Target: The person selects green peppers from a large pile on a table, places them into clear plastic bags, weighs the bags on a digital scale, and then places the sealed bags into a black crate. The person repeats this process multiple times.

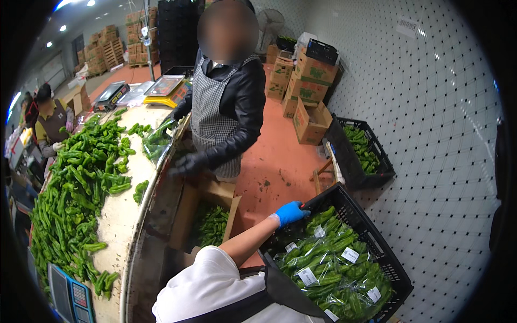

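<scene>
My left hand point(291, 214), in a blue glove, is closed over the near-left rim of a black plastic crate point(379, 242). Inside the crate lie several clear bags of green peppers point(343, 258) with white labels that bear writing. My right hand is out of view. To the left of my arm, an open cardboard box point(231, 220) on the floor holds loose green peppers point(214, 224). A long worktable point(111, 230) beyond it carries a large heap of green peppers point(76, 181).
A co-worker in a checked apron point(214, 109) stands at the table beside a bag of peppers point(157, 141). Scales point(167, 87) sit at its far end, another scale point(70, 294) at the near end. Stacked cartons point(311, 76) and a second pepper crate point(359, 149) line the wall.
</scene>
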`<action>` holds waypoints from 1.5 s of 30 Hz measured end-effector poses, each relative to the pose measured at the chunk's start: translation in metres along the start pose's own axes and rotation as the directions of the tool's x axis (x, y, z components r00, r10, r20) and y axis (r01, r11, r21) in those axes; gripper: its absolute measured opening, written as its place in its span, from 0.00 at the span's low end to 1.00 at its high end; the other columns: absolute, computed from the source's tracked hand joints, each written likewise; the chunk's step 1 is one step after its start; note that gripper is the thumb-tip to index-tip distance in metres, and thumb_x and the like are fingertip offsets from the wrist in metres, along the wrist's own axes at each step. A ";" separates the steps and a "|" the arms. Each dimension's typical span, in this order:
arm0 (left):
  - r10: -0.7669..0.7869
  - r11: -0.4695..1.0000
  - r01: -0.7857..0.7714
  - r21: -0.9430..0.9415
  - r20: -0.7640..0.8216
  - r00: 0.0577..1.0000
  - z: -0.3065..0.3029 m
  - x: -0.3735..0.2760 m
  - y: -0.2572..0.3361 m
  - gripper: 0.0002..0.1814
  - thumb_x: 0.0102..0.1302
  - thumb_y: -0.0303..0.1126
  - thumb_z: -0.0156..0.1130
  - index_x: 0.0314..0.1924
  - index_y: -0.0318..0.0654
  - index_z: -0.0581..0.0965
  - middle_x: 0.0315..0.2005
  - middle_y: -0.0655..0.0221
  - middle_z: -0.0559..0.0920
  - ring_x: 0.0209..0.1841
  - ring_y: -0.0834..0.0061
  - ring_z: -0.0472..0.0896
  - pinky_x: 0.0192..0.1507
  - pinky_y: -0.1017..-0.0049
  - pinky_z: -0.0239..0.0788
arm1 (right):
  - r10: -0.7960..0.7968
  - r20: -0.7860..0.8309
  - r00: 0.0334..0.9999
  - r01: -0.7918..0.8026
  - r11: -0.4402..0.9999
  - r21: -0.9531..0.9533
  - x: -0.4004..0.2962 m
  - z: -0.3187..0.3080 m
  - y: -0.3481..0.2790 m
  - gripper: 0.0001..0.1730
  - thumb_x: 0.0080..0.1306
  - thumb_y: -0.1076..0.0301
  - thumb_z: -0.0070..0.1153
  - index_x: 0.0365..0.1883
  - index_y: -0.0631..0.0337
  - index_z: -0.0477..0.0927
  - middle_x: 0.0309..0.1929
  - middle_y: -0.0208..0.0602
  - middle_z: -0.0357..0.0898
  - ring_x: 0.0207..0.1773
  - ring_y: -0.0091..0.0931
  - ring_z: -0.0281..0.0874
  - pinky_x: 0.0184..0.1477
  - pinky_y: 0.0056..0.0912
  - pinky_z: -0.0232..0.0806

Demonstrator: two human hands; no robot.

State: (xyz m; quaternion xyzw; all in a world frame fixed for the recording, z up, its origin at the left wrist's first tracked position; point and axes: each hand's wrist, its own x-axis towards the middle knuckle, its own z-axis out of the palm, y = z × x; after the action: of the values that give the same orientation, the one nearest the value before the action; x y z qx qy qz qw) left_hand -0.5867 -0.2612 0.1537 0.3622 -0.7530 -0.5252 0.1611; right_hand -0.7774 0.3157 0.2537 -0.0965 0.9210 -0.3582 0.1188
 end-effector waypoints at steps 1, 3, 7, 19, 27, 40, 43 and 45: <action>0.011 1.000 -0.011 -0.007 -0.008 1.000 0.005 0.013 0.007 0.29 0.59 0.54 0.64 0.49 0.37 0.79 0.40 0.52 0.84 0.43 0.56 0.83 0.46 0.63 0.72 | 0.038 0.020 0.999 -0.038 0.999 0.014 0.015 -0.005 0.003 0.31 0.62 0.52 0.65 0.53 0.68 0.75 0.30 0.38 0.77 0.32 0.29 0.71 0.33 0.34 0.65; 0.007 1.000 -0.007 -0.008 -0.040 0.999 0.002 0.026 0.014 0.28 0.59 0.54 0.64 0.49 0.38 0.79 0.40 0.52 0.84 0.43 0.56 0.83 0.46 0.63 0.72 | 0.053 0.020 0.998 -0.054 0.995 0.080 0.046 0.007 -0.016 0.32 0.62 0.52 0.65 0.55 0.68 0.75 0.31 0.38 0.78 0.33 0.29 0.71 0.34 0.34 0.66; -0.107 0.993 0.103 -0.048 -0.070 0.992 -0.029 0.052 0.031 0.27 0.59 0.53 0.64 0.48 0.38 0.80 0.38 0.54 0.84 0.42 0.57 0.83 0.45 0.64 0.72 | 0.039 0.060 0.997 -0.048 0.987 0.156 0.110 0.035 -0.063 0.34 0.62 0.52 0.65 0.57 0.70 0.73 0.34 0.40 0.79 0.36 0.29 0.71 0.38 0.33 0.67; -0.079 0.997 0.070 -0.042 -0.261 0.962 -0.134 0.228 -0.034 0.30 0.58 0.56 0.63 0.49 0.37 0.79 0.41 0.51 0.84 0.45 0.56 0.83 0.49 0.63 0.72 | -0.108 0.103 0.989 0.088 0.980 0.178 0.270 0.176 -0.224 0.39 0.62 0.53 0.65 0.62 0.72 0.69 0.39 0.41 0.77 0.39 0.30 0.71 0.43 0.33 0.67; -0.056 0.998 0.051 -0.023 -0.277 0.959 -0.243 0.341 -0.031 0.31 0.59 0.56 0.61 0.52 0.37 0.77 0.45 0.50 0.82 0.49 0.54 0.80 0.51 0.62 0.70 | -0.143 0.090 0.986 0.134 0.986 0.099 0.340 0.258 -0.343 0.40 0.60 0.52 0.67 0.60 0.75 0.69 0.46 0.45 0.77 0.43 0.33 0.71 0.47 0.35 0.67; -0.226 0.965 0.155 -0.210 -0.372 0.900 -0.322 0.410 -0.055 0.26 0.61 0.52 0.63 0.50 0.39 0.78 0.27 0.64 0.82 0.25 0.74 0.80 0.26 0.71 0.70 | -0.302 0.192 0.934 0.290 0.953 0.086 0.458 0.360 -0.479 0.41 0.59 0.52 0.67 0.60 0.76 0.69 0.47 0.46 0.75 0.43 0.33 0.70 0.47 0.35 0.66; -0.238 0.931 0.110 -0.347 -0.353 0.905 -0.332 0.447 -0.054 0.24 0.60 0.51 0.62 0.48 0.40 0.78 0.31 0.62 0.84 0.30 0.69 0.83 0.34 0.69 0.72 | -0.395 0.214 0.893 0.366 0.916 0.162 0.464 0.383 -0.551 0.37 0.62 0.56 0.65 0.62 0.72 0.68 0.35 0.37 0.73 0.34 0.27 0.67 0.38 0.31 0.64; -0.241 0.954 0.133 -0.269 -0.424 0.873 -0.348 0.461 -0.066 0.22 0.61 0.49 0.63 0.47 0.40 0.79 0.31 0.65 0.84 0.27 0.73 0.82 0.30 0.72 0.71 | -0.439 0.194 0.877 0.401 0.892 0.208 0.474 0.388 -0.569 0.35 0.64 0.58 0.64 0.63 0.69 0.67 0.27 0.31 0.72 0.28 0.24 0.65 0.32 0.28 0.63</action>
State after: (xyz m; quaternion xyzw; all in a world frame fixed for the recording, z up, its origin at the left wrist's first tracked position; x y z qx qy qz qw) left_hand -0.6610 -0.8373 0.1680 0.5246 -0.5897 -0.5236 0.3206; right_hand -1.0643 -0.4688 0.2937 -0.3262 0.8251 -0.4348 0.1539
